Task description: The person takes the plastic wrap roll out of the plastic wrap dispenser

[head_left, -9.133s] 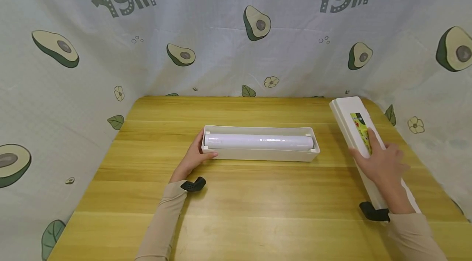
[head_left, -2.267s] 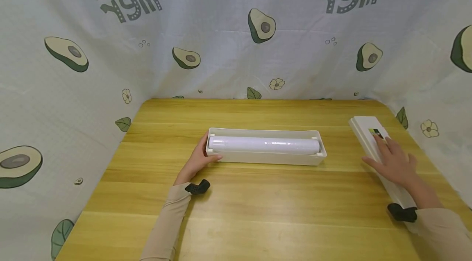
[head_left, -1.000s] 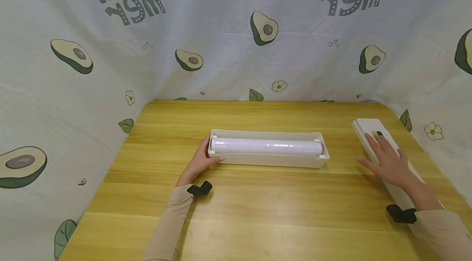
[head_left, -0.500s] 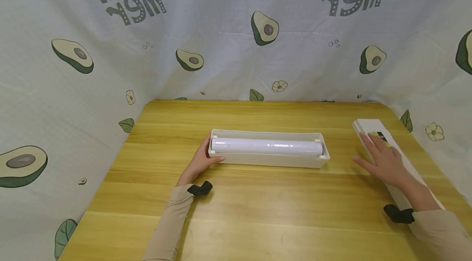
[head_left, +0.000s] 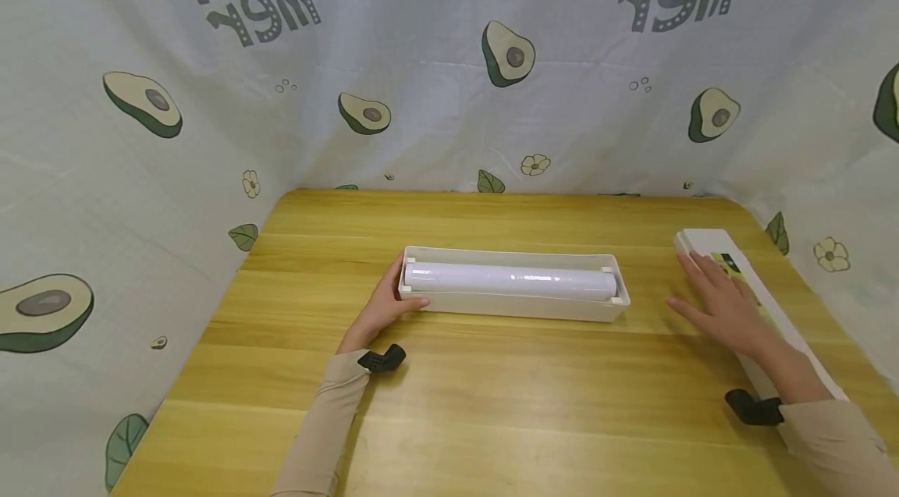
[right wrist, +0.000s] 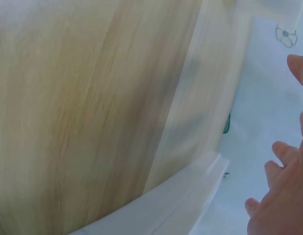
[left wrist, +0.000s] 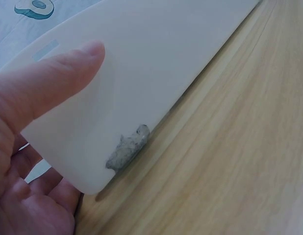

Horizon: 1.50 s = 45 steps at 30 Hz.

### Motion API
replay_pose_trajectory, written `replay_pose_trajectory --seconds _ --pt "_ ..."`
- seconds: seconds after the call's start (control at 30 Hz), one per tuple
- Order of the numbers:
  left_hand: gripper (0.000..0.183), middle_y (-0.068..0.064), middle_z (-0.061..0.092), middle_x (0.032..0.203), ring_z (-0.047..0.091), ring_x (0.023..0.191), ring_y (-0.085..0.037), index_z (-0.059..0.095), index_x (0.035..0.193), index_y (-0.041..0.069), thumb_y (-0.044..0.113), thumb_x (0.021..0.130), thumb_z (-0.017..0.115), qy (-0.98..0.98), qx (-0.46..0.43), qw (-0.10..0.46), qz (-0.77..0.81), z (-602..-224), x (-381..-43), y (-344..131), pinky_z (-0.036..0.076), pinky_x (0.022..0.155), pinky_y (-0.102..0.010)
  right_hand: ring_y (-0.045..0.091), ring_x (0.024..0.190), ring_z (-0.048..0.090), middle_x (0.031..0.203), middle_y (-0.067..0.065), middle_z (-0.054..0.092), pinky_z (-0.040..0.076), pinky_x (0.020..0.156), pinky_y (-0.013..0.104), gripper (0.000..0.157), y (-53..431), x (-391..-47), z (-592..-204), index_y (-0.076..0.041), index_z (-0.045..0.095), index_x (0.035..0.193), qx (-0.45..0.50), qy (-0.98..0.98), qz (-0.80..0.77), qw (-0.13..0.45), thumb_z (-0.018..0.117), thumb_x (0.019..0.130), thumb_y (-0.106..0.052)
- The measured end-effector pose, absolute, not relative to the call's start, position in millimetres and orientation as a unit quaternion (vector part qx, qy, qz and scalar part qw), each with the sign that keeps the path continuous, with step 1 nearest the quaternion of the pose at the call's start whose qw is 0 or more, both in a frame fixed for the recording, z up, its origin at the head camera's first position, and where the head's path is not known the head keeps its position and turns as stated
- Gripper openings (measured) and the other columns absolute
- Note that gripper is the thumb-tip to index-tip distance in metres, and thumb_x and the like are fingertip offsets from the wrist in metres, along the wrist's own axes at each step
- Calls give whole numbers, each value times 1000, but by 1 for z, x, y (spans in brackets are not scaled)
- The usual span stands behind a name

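A long white box [head_left: 520, 306] sits in the middle of the table, its top uncovered. Inside lies a shiny, pale roll of plastic film [head_left: 509, 282]. My left hand [head_left: 379, 303] grips the box's left end, thumb on the front wall and fingers around the end. The left wrist view shows a grey patch [left wrist: 128, 151] low on that wall. At the right lies a long white lid [head_left: 785, 331] with a yellow-green label [head_left: 726, 263], partly hidden by my right hand [head_left: 726, 314]. That hand is over the lid, its fingers extended and spread, gripping nothing.
The wooden table [head_left: 506, 419] reaches back to a light curtain [head_left: 421, 29] printed with avocados, which also hangs along both sides. A dark wrist camera [head_left: 753, 407] on my right wrist overlaps the lid's edge.
The lid lies nearer me and further right than in the oldest frame. Over the last second my right hand has shifted slightly left across it. My left hand keeps its grip on the box.
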<state>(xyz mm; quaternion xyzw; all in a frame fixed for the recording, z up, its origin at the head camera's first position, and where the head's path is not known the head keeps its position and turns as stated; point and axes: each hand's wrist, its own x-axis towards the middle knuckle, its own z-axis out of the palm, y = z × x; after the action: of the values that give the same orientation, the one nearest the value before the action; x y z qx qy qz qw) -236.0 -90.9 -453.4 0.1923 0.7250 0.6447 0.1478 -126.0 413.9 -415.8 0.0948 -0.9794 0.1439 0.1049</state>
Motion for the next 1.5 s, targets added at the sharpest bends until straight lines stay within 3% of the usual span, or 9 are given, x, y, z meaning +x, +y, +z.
replay_pose_trajectory --seconds 0.5,0.8,1.3,1.5 --pt "99 -14 32 148 43 123 -29 7 152 21 1 79 71 729 201 131 641 -475 -246 -92 45 97 -31 43 138 20 148 26 27 15 98 73 76 403 -131 -415 -12 15 152 114 -976 135 123 57 92 -31" --pt "99 -13 33 148 44 121 -25 7 152 19 1 79 71 728 198 133 643 -476 -245 -94 45 95 -26 45 139 17 150 26 24 13 98 73 76 396 -131 -414 -13 13 152 124 -975 145 117 57 92 -31" --pt "97 -18 28 151 40 127 -31 6 152 12 -2 80 69 729 185 153 641 -449 -233 -92 42 101 -33 45 131 30 141 26 35 19 93 72 74 386 -135 -409 -12 20 150 139 -971 147 127 60 90 -29" --pt "98 -18 29 150 41 125 -30 7 152 13 -3 79 69 722 187 153 648 -451 -234 -91 43 99 -30 47 128 31 141 26 35 18 94 73 71 379 -135 -406 -14 21 150 147 -967 169 122 58 91 -27"
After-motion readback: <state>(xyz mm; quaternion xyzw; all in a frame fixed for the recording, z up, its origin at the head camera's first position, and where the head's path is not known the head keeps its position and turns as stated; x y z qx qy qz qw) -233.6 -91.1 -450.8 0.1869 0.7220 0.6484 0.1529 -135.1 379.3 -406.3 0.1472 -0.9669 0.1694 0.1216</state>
